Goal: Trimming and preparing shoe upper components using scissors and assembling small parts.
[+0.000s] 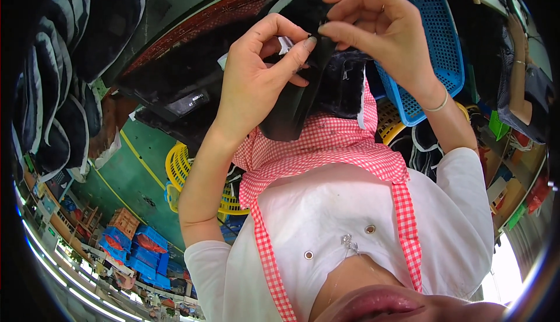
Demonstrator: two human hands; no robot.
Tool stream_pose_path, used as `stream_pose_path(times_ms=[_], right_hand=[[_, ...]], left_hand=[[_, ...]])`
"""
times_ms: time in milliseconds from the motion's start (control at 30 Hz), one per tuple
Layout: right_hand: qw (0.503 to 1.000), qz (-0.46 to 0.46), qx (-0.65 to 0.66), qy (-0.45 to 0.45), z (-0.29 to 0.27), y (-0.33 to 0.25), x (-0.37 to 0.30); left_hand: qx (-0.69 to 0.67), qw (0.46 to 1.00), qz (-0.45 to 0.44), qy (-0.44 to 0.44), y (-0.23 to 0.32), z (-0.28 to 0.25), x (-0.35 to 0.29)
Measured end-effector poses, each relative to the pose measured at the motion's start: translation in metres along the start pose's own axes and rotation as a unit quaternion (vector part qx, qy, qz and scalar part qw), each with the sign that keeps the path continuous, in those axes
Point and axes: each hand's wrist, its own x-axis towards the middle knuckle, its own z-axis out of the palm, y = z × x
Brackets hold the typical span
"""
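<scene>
My left hand (pixel 259 68) pinches the upper edge of a smooth black piece of material (pixel 294 103) between thumb and fingertips. The piece hangs down over my lap, and its kind cannot be made out. Just to the right, my right hand (pixel 382 27) is raised with fingers curled and the thumb tip apart from them. Nothing shows between those fingers, though a fine thread could be too small to see. Beneath both hands lie dark plush pieces (pixel 347 83) with pale edges. A small dark label (pixel 189 103) is on the black fabric at the left.
A blue plastic basket (pixel 434 24) stands by my right arm. Yellow baskets (pixel 177 164) are below the work. At the far left hang several dark, white-edged pieces (pixel 114 21). A red-edged table rim (pixel 192 21) curves behind the fabric. Another person's arm (pixel 517 71) is at the right.
</scene>
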Motion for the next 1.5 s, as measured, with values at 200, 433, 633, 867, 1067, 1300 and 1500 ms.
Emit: stream_pose_path(times_ms=[200, 433, 633, 867, 1067, 1300, 1500], right_hand=[[0.971, -0.224, 0.045, -0.073, 0.001, 0.016, 0.011], [0.994, -0.019, -0.097, -0.046, 0.001, -0.001, -0.011], [0.965, 0.075, -0.188, -0.169, -0.085, 0.025, -0.035], [0.943, -0.090, -0.307, -0.090, -0.079, 0.068, -0.058], [0.931, -0.049, -0.360, -0.048, -0.063, 0.089, -0.063], [0.883, -0.137, -0.448, -0.013, -0.058, 0.110, -0.071], [0.896, -0.145, -0.420, 0.003, -0.058, 0.116, -0.066]], left_hand=[[0.004, 1.000, -0.003, 0.005, 0.000, 0.000, -0.001], [0.002, 1.000, -0.011, -0.002, 0.001, 0.002, 0.003], [0.061, 0.998, -0.025, 0.019, -0.007, -0.007, 0.008], [0.085, 0.996, -0.029, 0.006, -0.007, -0.001, 0.017], [0.088, 0.995, -0.041, 0.018, -0.009, -0.001, 0.018], [0.078, 0.996, -0.040, 0.024, -0.017, -0.001, 0.018], [0.088, 0.995, -0.047, 0.017, -0.016, -0.006, 0.021]])
